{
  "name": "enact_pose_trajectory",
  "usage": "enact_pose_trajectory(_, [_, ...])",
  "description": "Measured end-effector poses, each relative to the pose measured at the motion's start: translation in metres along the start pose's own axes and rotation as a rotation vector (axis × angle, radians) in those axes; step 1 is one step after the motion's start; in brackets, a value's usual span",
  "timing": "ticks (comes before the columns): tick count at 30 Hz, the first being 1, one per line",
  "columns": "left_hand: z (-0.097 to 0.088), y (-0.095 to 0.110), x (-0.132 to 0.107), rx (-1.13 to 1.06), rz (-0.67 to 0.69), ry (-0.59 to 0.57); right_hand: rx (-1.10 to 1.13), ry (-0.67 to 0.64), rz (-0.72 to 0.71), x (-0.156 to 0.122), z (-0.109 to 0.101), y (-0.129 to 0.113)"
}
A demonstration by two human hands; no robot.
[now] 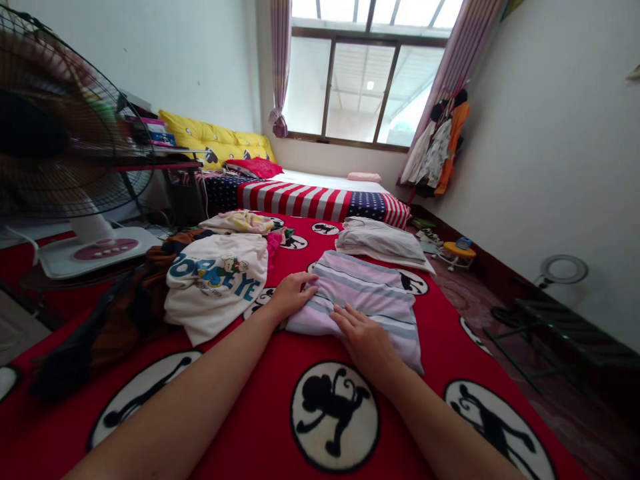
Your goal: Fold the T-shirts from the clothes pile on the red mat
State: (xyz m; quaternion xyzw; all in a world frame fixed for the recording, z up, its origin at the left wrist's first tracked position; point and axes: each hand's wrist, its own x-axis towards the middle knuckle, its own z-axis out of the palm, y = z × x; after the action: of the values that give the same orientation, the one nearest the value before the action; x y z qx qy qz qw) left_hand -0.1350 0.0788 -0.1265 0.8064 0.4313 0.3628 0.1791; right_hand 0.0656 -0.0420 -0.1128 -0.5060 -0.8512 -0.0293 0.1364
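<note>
A folded striped garment (pixel 367 290) in pale pink, lilac and blue lies on a red blanket (pixel 280 407) printed with black monkeys in white circles. My left hand (pixel 291 293) rests on the garment's left edge, fingers stretched flat. Flat on its near edge lies my right hand (pixel 364 337), fingers spread. Neither hand grips anything. A white T-shirt with a blue cartoon print (pixel 215 283) lies just left of my left hand.
A pile of dark and brown clothes (pixel 110 320) lies at the left. A folded white garment (pixel 383 241) sits beyond the striped one. A standing fan (pixel 75 147) is at the far left. Behind are a flag-pattern bed (pixel 310 197) and hanging clothes (pixel 440 147).
</note>
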Motion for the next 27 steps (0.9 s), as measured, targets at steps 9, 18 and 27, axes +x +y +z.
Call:
enact_pose_trajectory(9, [0.000,-0.003,0.001,-0.106,-0.086,0.068,0.045,0.030,0.024,-0.004,-0.006,-0.005])
enact_pose_trajectory(18, [-0.002,0.001,0.002,-0.245,-0.130,0.154,0.133,0.095,0.036,-0.010,-0.010,0.006])
enact_pose_trajectory(27, [-0.005,-0.001,0.008,-0.396,-0.201,0.292,0.513,0.292,0.150,0.035,-0.075,0.013])
